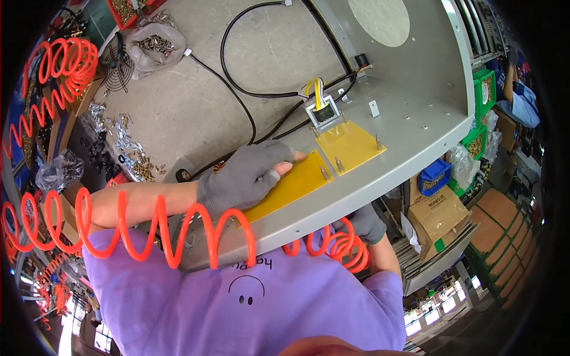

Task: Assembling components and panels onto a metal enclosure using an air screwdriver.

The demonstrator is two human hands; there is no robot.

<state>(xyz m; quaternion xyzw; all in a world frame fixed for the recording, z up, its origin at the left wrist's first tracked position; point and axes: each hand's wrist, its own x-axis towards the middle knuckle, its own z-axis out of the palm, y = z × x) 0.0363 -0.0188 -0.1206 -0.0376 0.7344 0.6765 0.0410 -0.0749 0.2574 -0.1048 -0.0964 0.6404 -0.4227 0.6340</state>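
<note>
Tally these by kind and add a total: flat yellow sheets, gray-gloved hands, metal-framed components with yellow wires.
Flat yellow sheets: 2
Gray-gloved hands, left hand and right hand: 2
Metal-framed component with yellow wires: 1
Total: 5

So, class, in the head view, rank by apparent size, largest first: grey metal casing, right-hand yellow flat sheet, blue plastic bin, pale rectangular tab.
1. Grey metal casing
2. Right-hand yellow flat sheet
3. Blue plastic bin
4. Pale rectangular tab
</note>
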